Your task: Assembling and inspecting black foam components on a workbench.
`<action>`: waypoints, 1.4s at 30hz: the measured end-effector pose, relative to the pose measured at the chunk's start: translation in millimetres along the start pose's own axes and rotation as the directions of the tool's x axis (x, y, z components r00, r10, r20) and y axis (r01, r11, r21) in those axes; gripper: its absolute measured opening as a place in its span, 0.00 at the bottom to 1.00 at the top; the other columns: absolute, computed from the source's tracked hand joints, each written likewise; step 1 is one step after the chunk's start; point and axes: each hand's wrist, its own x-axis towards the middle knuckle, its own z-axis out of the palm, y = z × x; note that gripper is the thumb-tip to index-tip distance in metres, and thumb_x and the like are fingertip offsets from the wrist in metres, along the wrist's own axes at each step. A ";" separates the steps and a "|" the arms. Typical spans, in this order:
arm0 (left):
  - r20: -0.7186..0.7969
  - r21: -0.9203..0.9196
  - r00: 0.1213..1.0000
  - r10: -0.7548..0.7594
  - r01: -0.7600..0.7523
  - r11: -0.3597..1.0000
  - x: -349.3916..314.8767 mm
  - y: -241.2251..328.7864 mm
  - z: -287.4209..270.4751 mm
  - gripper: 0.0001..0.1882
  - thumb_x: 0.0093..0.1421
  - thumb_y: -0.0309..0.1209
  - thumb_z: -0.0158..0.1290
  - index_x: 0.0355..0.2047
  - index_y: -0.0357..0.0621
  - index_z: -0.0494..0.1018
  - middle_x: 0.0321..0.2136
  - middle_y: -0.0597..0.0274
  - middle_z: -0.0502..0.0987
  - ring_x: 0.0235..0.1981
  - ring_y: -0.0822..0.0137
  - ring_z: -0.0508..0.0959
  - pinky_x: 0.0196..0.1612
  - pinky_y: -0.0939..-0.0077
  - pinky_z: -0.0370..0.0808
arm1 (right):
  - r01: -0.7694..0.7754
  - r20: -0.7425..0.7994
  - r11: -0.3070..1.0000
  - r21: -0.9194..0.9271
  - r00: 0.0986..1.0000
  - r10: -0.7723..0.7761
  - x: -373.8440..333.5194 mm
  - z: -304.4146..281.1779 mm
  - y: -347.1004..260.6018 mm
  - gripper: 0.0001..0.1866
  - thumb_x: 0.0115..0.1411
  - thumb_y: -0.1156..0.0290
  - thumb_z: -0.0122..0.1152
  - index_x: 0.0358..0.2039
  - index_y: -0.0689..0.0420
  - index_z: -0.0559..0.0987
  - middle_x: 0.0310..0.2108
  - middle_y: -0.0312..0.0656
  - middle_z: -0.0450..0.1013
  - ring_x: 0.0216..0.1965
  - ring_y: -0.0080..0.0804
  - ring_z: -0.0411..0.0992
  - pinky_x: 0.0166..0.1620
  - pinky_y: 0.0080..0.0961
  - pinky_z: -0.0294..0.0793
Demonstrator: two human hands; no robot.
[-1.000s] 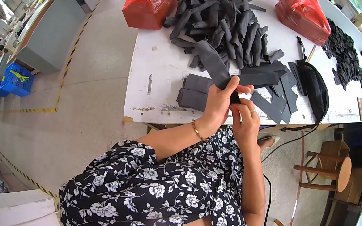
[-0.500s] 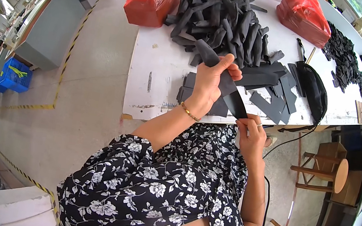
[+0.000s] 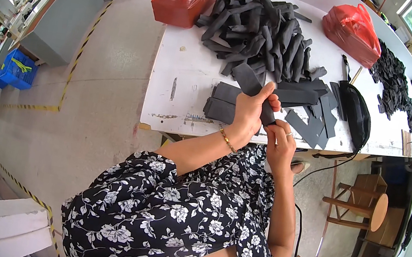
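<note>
A black fabric strip [image 3: 247,79] runs between my two hands over the table's near edge. My left hand [image 3: 254,109] is wrapped round its middle, thumb pointing up along it. At its near end, my right hand [image 3: 280,139] pinches the strip with thumb and fingers, close below the left. Beyond them rises a heap of rolled black pieces [image 3: 266,29]. Flat black strips [image 3: 312,119] lie spread to the right of my hands. A neat stack of flat black pieces [image 3: 221,101] sits just left of my left hand.
Red plastic bags stand on the white table [image 3: 171,74], one at the back left [image 3: 183,2], another at the back right [image 3: 350,33]. A black pouch-like thing [image 3: 355,115] with a cord lies at right. Small black pieces [image 3: 397,79] pile beyond it. A wooden stool [image 3: 378,212] stands below.
My hands have come closer together along the strip, so less of it shows between them. The right hand has moved up toward the left. The whole view has shifted slightly.
</note>
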 end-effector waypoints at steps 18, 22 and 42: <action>0.324 -0.088 0.943 0.072 -0.046 0.995 -10.2 -1.8 -3.2 0.19 0.65 0.40 0.50 0.45 0.35 0.71 0.31 0.54 0.79 0.35 0.62 0.80 0.42 0.67 0.77 | -0.123 0.062 0.991 0.062 0.991 0.119 26.9 -11.0 -8.0 0.07 0.51 0.83 0.63 0.31 0.63 0.76 0.35 0.45 0.74 0.35 0.44 0.74 0.37 0.31 0.73; 0.345 -0.097 0.936 0.072 -0.041 0.994 -9.9 -0.9 -4.4 0.18 0.65 0.39 0.51 0.45 0.34 0.72 0.31 0.54 0.79 0.34 0.63 0.80 0.42 0.68 0.77 | -0.130 0.070 0.989 0.068 0.990 0.125 30.1 -10.6 -9.6 0.07 0.51 0.83 0.63 0.30 0.64 0.76 0.36 0.46 0.74 0.37 0.45 0.74 0.39 0.31 0.73; 0.392 -0.081 0.912 0.117 -0.092 0.992 -2.9 5.9 3.2 0.21 0.68 0.41 0.44 0.49 0.34 0.70 0.40 0.49 0.78 0.45 0.55 0.78 0.51 0.61 0.74 | -0.610 0.005 0.656 0.445 0.734 0.679 42.3 12.1 -22.0 0.10 0.58 0.72 0.65 0.32 0.66 0.74 0.37 0.39 0.71 0.31 0.20 0.67 0.36 0.17 0.70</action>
